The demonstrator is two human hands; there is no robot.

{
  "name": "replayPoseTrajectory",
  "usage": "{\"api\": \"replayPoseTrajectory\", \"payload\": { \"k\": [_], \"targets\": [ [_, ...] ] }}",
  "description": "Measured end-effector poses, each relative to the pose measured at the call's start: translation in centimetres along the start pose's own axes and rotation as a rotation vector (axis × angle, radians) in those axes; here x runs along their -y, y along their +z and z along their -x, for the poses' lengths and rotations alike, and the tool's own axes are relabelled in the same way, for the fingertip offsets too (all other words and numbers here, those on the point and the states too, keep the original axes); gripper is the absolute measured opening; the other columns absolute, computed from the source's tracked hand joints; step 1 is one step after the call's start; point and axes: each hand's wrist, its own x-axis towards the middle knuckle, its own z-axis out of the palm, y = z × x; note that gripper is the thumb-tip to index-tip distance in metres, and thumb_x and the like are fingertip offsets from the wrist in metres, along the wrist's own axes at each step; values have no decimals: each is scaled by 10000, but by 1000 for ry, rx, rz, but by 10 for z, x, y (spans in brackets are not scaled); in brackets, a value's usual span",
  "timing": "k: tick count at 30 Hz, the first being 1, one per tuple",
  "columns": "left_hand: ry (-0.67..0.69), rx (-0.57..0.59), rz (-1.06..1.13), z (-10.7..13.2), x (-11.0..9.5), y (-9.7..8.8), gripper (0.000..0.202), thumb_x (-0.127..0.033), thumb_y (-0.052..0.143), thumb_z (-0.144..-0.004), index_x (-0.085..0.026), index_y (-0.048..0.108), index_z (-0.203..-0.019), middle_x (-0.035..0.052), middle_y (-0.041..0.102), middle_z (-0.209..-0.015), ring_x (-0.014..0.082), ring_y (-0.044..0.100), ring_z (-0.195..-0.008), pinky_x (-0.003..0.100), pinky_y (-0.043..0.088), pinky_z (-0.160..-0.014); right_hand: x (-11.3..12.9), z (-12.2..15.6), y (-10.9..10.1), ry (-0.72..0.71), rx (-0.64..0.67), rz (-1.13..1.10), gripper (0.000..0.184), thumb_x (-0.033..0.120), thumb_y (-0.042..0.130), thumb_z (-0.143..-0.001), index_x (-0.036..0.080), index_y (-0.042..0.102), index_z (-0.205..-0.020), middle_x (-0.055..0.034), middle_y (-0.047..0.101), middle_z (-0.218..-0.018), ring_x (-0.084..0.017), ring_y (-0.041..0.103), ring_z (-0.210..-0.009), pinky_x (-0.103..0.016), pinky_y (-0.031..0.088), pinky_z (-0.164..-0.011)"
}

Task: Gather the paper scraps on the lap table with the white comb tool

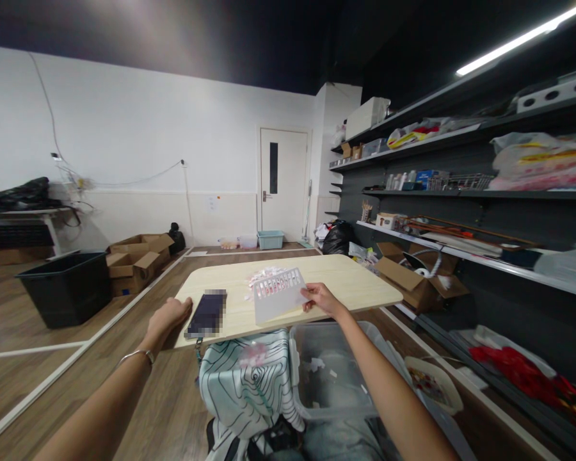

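Observation:
My right hand (320, 298) pinches the right edge of a grey slotted tray (277, 294) that lies tilted on a light wooden table (355, 282); small pink and white pieces sit in its slots. A loose heap of similar small pieces (264, 275) lies just behind the tray. My left hand (170, 315), a bangle on its wrist, rests curled over the table's near left edge, beside a dark phone (207, 312) lying flat. Nothing shows inside the left hand.
A clear plastic bin (333, 374) and a patterned cloth bag (249, 384) sit under the table's near edge. Dark shelving with boxes and bags (461, 192) runs along the right. A black crate (70, 288) and cardboard boxes (137, 259) stand left; a white door (283, 182) is behind.

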Motion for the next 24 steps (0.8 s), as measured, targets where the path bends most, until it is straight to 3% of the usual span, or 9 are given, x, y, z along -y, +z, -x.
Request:
{"api": "replayPoseTrajectory", "payload": {
  "k": [12,24],
  "targets": [
    [1,-17,19,-2,2,2,856,-621,348,-893,77,619,-1308,364,709,-1158,486,695,-1092,520,526,-882,-1,0,-1,16,9,-28,610,694,847,-689,127,694,-853,-13,673,-633,-134,635,-503,-232,473,-508],
    [17,-9,-10,-5,4,5,848,-611,314,-917,72,624,-1311,358,688,-1234,482,687,-1118,519,521,-903,-1,0,0,12,19,-38,600,684,856,-686,130,704,-858,-9,676,-678,-116,635,-508,-215,495,-501]
  ]
}}
